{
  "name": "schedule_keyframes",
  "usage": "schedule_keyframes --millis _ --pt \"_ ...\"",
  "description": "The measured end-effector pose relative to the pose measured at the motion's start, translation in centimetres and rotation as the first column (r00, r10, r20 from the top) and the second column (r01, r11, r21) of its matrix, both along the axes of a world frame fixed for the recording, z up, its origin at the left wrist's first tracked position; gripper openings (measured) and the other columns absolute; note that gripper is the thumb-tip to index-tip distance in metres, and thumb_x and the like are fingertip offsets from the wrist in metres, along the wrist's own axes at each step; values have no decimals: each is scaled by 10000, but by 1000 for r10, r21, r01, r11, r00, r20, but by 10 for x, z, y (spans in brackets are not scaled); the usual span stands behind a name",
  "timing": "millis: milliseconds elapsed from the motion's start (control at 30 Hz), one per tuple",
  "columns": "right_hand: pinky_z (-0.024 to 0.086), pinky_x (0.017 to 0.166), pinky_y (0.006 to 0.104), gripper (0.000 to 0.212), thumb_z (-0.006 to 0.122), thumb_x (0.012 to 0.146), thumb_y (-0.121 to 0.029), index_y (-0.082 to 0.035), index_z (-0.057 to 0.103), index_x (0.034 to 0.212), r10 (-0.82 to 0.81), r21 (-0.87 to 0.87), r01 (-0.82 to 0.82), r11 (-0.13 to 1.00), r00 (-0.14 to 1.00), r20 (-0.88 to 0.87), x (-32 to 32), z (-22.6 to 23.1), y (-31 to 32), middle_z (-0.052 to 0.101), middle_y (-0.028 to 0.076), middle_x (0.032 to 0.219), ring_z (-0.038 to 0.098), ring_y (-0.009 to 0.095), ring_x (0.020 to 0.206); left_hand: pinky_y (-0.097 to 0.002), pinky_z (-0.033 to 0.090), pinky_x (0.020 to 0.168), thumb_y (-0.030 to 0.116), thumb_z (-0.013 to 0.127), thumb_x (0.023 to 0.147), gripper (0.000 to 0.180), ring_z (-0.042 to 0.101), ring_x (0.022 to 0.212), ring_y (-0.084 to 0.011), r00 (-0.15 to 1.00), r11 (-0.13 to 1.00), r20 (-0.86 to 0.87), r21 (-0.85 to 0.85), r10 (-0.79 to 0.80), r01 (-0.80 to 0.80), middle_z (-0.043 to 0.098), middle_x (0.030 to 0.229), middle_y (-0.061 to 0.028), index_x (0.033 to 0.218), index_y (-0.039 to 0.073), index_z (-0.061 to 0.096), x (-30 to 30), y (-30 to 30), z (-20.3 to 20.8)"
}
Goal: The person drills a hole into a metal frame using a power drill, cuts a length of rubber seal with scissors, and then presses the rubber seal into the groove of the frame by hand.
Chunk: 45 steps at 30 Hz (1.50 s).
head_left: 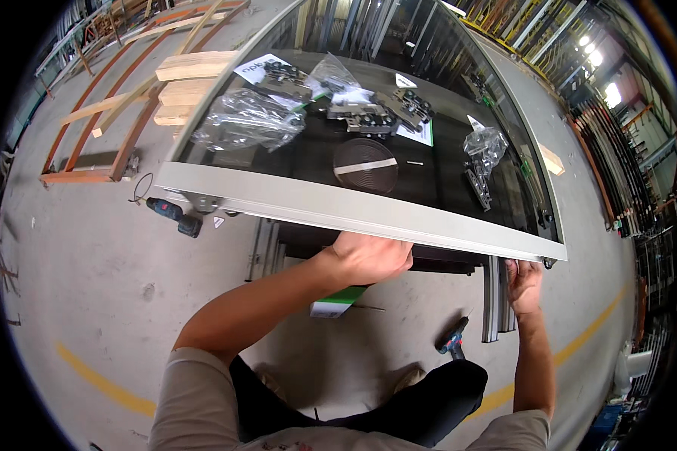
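A large glass panel [278, 177] in a pale metal frame [368, 213] lies flat before me, its near edge facing my body. My left hand [372, 255] is curled closed just under the middle of that edge, its fingertips partly hidden by the frame. Farther right, my right hand [525, 287] reaches up below the near right corner, fingers bent together close to a small black fitting [548, 263]. What either hand holds is too small or hidden. On the glass are a coil of dark strip [365, 167], metal roller fittings [365, 119] and clear plastic bags [252, 120].
Cordless drills lie on the floor, one drill [174, 217] at left and another drill [453, 338] near my knee. A green and white box [337, 302] sits under the panel beside metal profiles [493, 301]. Wooden blocks [192, 94] and an orange metal frame [120, 150] are at left.
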State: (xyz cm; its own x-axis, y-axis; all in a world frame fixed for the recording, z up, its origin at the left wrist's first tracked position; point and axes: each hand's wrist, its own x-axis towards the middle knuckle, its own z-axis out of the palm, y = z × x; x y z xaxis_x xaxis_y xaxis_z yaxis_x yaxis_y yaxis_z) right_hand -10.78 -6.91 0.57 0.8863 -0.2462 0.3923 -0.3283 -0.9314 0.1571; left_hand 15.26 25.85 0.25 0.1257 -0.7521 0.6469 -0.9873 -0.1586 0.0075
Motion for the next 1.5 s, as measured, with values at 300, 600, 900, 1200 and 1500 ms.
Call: schedule_keyframes --millis 300,600,900,1200,1500 --pt "559 833 452 210 732 783 -23 -4 678 986 235 109 -253 961 960 155 37 87 196 699 177 1071 689 358 932 -394 581 734 131 728 745 201 658 789 -269 948 905 95 -280 -305 319 649 807 -103 889 1 674 4 131 75" --pt "491 874 457 397 793 805 -376 -24 736 980 -11 262 -37 964 984 180 219 131 261 633 175 980 604 373 1007 -466 533 717 118 644 830 148 637 839 -353 916 977 -389 -140 94 -159 639 805 -170 758 -8 616 80 135 115" --pt "500 784 390 374 855 745 -152 5 632 1001 -162 635 -62 770 944 289 233 176 310 638 154 981 611 294 882 -411 545 825 136 617 879 172 652 913 -300 855 982 -517 -174 -27 -74 657 872 -160 879 -31 663 75 149 118" --pt "520 802 344 154 742 832 24 -41 662 945 -58 674 -467 572 797 601 135 97 406 634 117 1037 621 244 939 -365 521 933 250 443 1017 400 638 1070 -233 -700 694 -359 -668 -618 -270 657 1158 -117 1235 -40 610 -25 153 75" --pt "486 930 414 240 802 717 2 -98 739 927 73 694 -327 641 927 368 75 46 436 517 160 1259 530 342 1115 -330 527 846 210 432 1002 341 646 973 -206 -780 920 -499 -293 -378 -259 671 1098 -120 1148 -17 641 -73 203 18"
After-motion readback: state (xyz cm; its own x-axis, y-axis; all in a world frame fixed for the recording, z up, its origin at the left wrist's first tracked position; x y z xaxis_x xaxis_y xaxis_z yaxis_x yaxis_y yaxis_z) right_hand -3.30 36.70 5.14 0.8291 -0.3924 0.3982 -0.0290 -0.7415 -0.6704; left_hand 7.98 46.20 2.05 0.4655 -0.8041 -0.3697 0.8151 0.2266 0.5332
